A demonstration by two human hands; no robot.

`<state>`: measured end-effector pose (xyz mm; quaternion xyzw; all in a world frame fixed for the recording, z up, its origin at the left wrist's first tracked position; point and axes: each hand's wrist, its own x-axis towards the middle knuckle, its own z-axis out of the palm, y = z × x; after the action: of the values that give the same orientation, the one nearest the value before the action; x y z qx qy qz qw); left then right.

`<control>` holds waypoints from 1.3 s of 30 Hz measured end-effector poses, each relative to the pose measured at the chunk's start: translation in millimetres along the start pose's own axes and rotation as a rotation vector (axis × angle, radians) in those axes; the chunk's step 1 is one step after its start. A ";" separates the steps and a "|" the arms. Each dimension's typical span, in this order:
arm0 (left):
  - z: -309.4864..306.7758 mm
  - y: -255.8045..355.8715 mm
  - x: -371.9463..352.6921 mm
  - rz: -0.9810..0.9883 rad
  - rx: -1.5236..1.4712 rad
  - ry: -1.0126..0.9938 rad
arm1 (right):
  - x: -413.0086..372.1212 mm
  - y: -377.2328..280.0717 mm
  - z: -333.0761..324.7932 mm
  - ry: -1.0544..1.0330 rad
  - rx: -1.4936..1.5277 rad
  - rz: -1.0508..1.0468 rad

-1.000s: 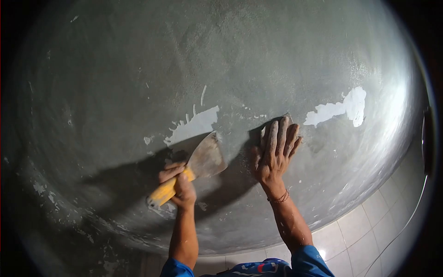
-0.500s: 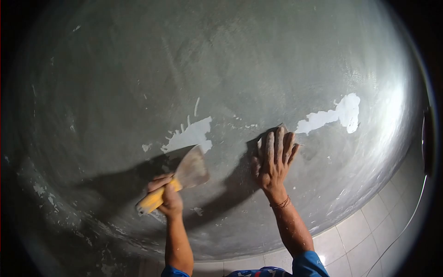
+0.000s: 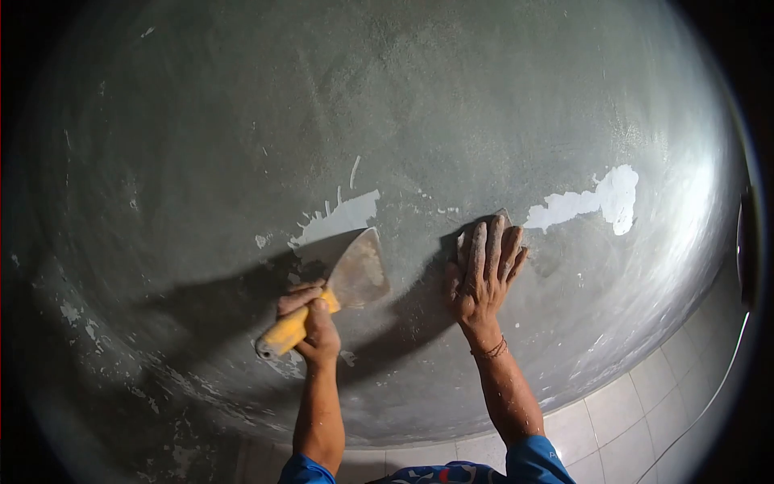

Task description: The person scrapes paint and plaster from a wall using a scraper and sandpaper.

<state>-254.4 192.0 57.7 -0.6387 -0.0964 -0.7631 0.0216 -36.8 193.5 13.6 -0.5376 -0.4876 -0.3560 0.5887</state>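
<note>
My left hand is wrapped round the yellow handle of a putty knife, whose wide, stained metal blade points up and to the right. The blade's upper corner overlaps the lower part of a white patch on the grey wall. To the right, my right hand lies flat with dusty fingers over a small sheet of sandpaper, pressing it against the wall. Only the sheet's edges and a corner show past the fingers.
Another white patch lies right of my right hand. Pale flecks mark the wall's lower left. Below is a tiled floor, with a white cable running down at the right. Shadows of both arms fall leftward across the wall.
My left hand has moved up and to the right with the putty knife. My right hand stays on the sheet, shifted slightly up in view.
</note>
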 end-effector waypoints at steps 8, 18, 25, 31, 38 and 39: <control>1.4 4.8 9.6 0.047 0.032 -0.066 | 6.9 -3.0 -6.9 -0.042 -0.023 -0.014; -12.7 -4.2 19.3 -0.072 -0.006 0.064 | 2.8 4.4 -0.2 -0.023 -0.041 -0.049; -0.1 -1.7 18.6 0.017 0.004 0.021 | -0.6 1.5 -2.9 -0.038 -0.018 -0.027; 17.1 1.4 26.8 0.165 0.086 -0.070 | 4.4 -2.9 -1.0 -0.027 -0.014 0.008; 19.4 -2.4 21.9 0.001 0.149 -0.026 | 2.8 -4.6 -3.0 -0.051 -0.005 -0.021; 32.7 -1.6 17.2 0.004 0.108 -0.081 | 4.4 -4.9 -1.3 -0.033 0.006 -0.012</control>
<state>-226.1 200.8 79.8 -0.6673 -0.1369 -0.7302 0.0536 -40.1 191.8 19.3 -0.5388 -0.5014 -0.3490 0.5800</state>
